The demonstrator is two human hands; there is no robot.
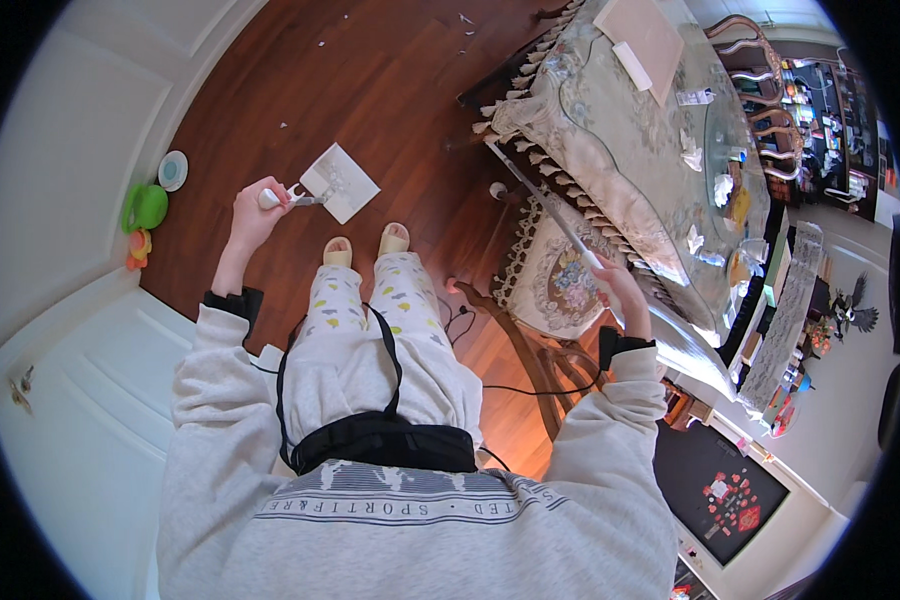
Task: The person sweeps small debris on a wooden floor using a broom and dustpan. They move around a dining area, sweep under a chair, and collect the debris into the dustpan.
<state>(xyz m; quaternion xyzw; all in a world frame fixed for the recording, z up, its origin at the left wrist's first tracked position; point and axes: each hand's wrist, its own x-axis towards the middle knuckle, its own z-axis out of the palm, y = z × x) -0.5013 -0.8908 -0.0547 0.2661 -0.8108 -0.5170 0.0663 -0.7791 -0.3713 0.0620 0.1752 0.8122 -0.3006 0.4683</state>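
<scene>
My left hand (259, 214) is closed around a white-handled tool (270, 199) whose short grey end points right, over a white sheet (356, 191). Greyish bits show on or just above that sheet, which appears to lie on or just above the wooden floor. My right hand (621, 289) grips the white end of a long, thin grey pole (551, 214). The pole slants up and left, and its far end reaches beside the tasselled edge of the tablecloth (607, 161). Two slippered feet (366, 244) stand below the sheet.
A carved wooden chair (529, 360) with a floral seat (570, 289) stands at the right, beside the table. Black cords (461, 322) run near it. Green (147, 208) and orange (140, 251) objects sit by the left wall. Small white scraps (465, 19) dot the floor ahead.
</scene>
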